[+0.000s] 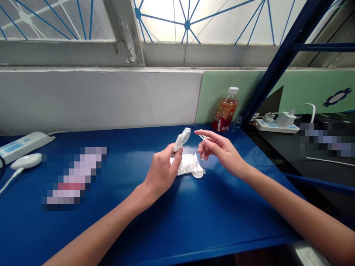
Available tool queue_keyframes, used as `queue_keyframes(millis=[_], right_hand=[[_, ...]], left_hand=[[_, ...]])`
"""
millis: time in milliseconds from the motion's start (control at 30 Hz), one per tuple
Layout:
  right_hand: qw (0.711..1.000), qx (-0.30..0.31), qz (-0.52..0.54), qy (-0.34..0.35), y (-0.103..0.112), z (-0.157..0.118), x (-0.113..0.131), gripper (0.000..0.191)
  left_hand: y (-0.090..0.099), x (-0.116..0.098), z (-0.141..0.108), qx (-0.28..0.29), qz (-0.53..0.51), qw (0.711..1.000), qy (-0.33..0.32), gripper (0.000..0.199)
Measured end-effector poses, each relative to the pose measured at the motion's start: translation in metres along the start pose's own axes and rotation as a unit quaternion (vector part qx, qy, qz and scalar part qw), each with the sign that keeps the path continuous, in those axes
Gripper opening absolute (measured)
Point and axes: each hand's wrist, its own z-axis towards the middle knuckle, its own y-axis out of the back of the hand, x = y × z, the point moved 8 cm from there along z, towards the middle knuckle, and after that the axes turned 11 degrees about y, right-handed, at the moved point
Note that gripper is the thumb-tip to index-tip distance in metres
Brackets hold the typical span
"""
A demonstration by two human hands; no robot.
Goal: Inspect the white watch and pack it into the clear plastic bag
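Note:
My left hand [162, 166] is closed around the handle of a small white device with a round, ring-like head [185, 136], held up over the table. To its right, my right hand [219, 147] has its index finger stretched toward that head. A thin white strip [203, 136] shows between its thumb and index finger; its kind is too small to make out. Below the hands lies a clear plastic packet [187, 164] with white contents, partly hidden by my left hand. A white round disc [198, 174] lies at the packet's right end.
A blue table [133, 229] spreads under everything. A blurred-out phone-shaped object [77, 177], a white power strip [24, 144] and a white corded device [26, 161] lie left. A drink bottle [226, 111] stands at the back right, beside a blue metal post [271, 70].

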Motion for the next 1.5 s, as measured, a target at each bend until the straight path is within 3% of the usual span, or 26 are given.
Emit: queue_keyframes(millis=[100, 233, 333, 467, 600, 667, 733, 800, 967, 1100, 1267, 1500], right_hand=[[0.999, 0.006, -0.029, 0.012, -0.002, -0.012, -0.002, 0.044], [0.981, 0.017, -0.184, 0.066, -0.005, -0.022, 0.007, 0.040], [0.958, 0.000, -0.265, 0.114, -0.003, -0.026, 0.015, 0.033], [0.956, -0.007, -0.267, 0.124, 0.000, -0.026, 0.012, 0.029], [0.967, -0.030, -0.236, 0.087, 0.015, -0.021, 0.000, 0.027], [0.971, -0.049, -0.227, 0.063, 0.025, -0.019, -0.006, 0.028], [0.971, -0.069, -0.225, 0.042, 0.035, -0.017, -0.011, 0.028], [0.970, -0.081, -0.227, 0.028, 0.042, -0.016, -0.015, 0.029], [0.960, -0.072, -0.269, 0.019, 0.046, -0.014, -0.020, 0.028], [0.951, -0.074, -0.299, 0.022, 0.048, -0.014, -0.017, 0.028], [0.957, -0.099, -0.272, 0.011, 0.051, -0.016, -0.016, 0.027], [0.952, -0.077, -0.295, -0.015, 0.055, -0.014, -0.024, 0.026]], left_hand=[[-0.008, -0.008, -0.006, -0.009, 0.080, 0.993, -0.085, 0.029], [-0.015, -0.018, -0.016, -0.056, 0.159, 0.966, -0.194, 0.035], [-0.019, -0.023, -0.021, -0.072, 0.196, 0.948, -0.238, 0.034], [-0.023, -0.023, -0.022, -0.057, 0.206, 0.941, -0.261, 0.034], [-0.025, -0.014, -0.014, 0.021, 0.226, 0.946, -0.232, 0.052], [-0.029, -0.008, -0.011, 0.101, 0.255, 0.938, -0.210, 0.067], [-0.030, -0.003, -0.009, 0.165, 0.268, 0.931, -0.188, 0.065], [-0.030, 0.000, -0.008, 0.217, 0.254, 0.928, -0.163, 0.049], [-0.028, 0.007, -0.003, 0.216, 0.218, 0.942, -0.138, 0.042], [-0.028, 0.017, -0.002, 0.183, 0.186, 0.955, -0.141, 0.045], [-0.025, 0.022, -0.003, 0.151, 0.173, 0.964, -0.132, 0.045], [-0.016, 0.026, -0.001, 0.128, 0.150, 0.975, -0.106, 0.044]])
